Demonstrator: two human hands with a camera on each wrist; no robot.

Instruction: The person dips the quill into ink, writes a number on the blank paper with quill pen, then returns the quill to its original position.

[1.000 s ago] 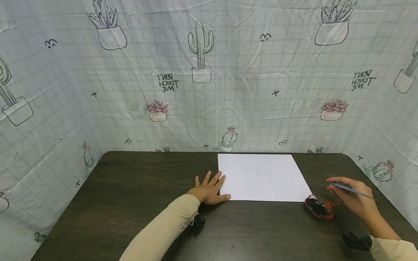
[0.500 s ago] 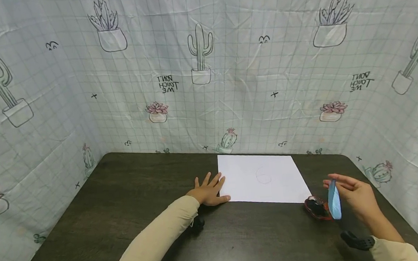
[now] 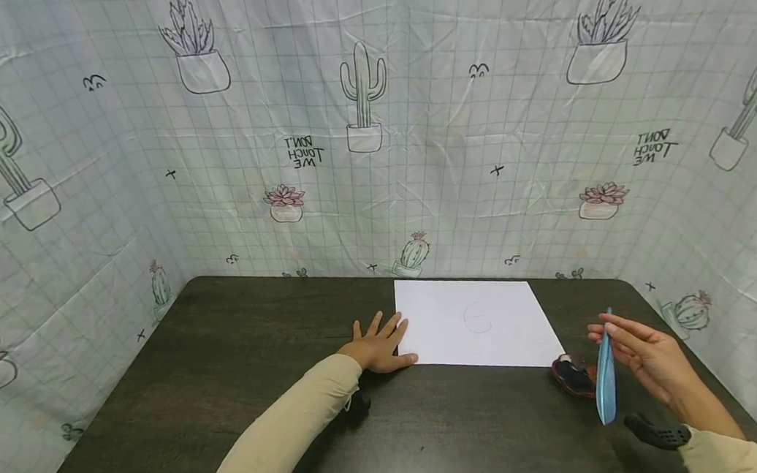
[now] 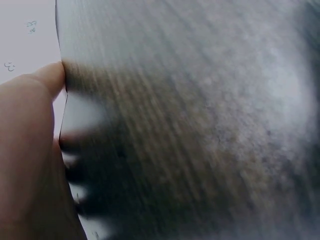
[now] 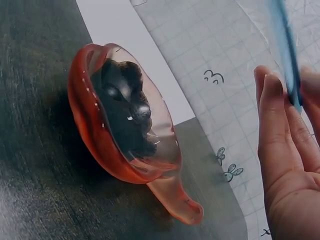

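My left hand (image 3: 380, 348) lies with spread fingers across the left edge of a white sheet of paper (image 3: 438, 335), its thumb (image 4: 45, 80) at the sheet's edge in the left wrist view. A faint round pencil-like mark resembling a 6 (image 3: 478, 319) is on the sheet. On the right, my right hand (image 3: 650, 353) pinches a light blue, feather-shaped thing (image 3: 605, 389) near its narrow end, the wide end hanging down. Just beyond it stands a reddish translucent dish (image 5: 90, 130) with a short handle, containing a dark, glossy mass (image 5: 122, 100). The dish touches or nearly touches the paper's near right corner.
The dark wooden table (image 3: 260, 333) spreads left and in front of the sheet. Cloth (image 3: 450, 129) printed with cacti hangs behind the table and along both sides. Black straps (image 3: 656, 433) go round the wrists.
The blue thing has turned from lying slantwise over the right hand to hanging downward, its wide end now nearer the body. The left hand and paper have stayed put.
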